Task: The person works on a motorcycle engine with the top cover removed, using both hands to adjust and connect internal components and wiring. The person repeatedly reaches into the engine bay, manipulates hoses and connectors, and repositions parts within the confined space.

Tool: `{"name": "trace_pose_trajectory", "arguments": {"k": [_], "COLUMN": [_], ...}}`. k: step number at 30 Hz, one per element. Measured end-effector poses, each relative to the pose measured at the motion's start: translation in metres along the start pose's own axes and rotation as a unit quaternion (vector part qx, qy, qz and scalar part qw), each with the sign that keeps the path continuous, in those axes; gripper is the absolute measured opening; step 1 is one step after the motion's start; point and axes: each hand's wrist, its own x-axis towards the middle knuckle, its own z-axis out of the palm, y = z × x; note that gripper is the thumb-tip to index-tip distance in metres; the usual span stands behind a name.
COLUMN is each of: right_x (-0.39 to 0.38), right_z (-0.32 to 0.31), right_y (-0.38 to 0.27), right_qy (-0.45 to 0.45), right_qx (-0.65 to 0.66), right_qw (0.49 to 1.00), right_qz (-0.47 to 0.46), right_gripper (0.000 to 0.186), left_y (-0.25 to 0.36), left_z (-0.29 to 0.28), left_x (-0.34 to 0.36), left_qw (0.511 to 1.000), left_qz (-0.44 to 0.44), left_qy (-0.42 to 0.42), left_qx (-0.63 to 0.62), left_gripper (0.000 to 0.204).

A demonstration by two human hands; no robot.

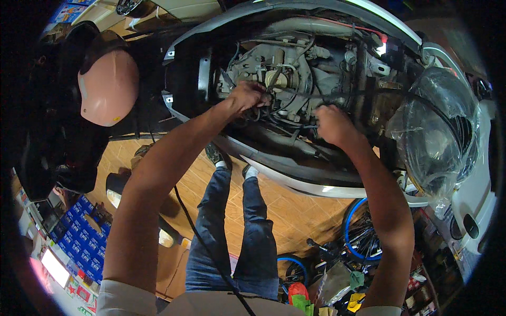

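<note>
A person's two bare hands reach into the uncovered middle of a motor scooter body with silver-grey and white edge panels. Inside it, toward the upper middle of the view, sits a dull grey metal engine with a round, cream-coloured part and several thin hoses and wires around it.

The left hand is at the near side of the engine, just below the round part, its fingers bent and drawn close together among dark hoses; I cannot tell what, if anything, is between the fingertips. The right hand is a little farther right, near the inner edge of the body, blurred, with fingers partly curled. A thin, pale shaft ends at its fingers, but whether they grip it is unclear.

A long, flexible black cable passes above the right hand, from near the left hand's fingers toward a crumpled, clear plastic bag at the right, where dark loops show through the film.

On the left, a smooth, rounded pink helmet rests against glossy black parts. Below lies an orange-brown tiled floor, with a blue-rimmed bicycle wheel at the lower right.
</note>
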Motion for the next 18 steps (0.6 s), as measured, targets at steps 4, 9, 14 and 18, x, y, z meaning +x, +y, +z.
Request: {"name": "trace_pose_trajectory", "arguments": {"k": [4,9,14,18], "right_x": [0.001,0.002,-0.005,-0.037], "right_z": [-0.004,-0.015,-0.019,-0.033], "right_y": [-0.002,-0.016,-0.05,-0.092], "right_qy": [0.018,0.019,0.029,0.114], "right_qx": [-0.001,0.015,0.102,0.119], "right_qw": [1.0,1.0,0.993,0.985], "right_qz": [-0.003,0.006,-0.042,-0.059], "right_gripper": [0.023,0.025,0.022,0.019], "left_y": [-0.006,-0.022,-0.023,-0.009], "left_z": [0.005,-0.008,-0.014,-0.003], "left_x": [0.0,0.022,0.029,0.006], "left_qw": [0.992,0.997,0.97,0.979], "left_qz": [0.016,0.066,0.187,0.024], "left_qy": [0.034,-0.022,-0.087,-0.046], "left_qx": [-0.117,-0.04,0.128,-0.195], "left_gripper": [0.03,0.028,0.02,0.031]}}
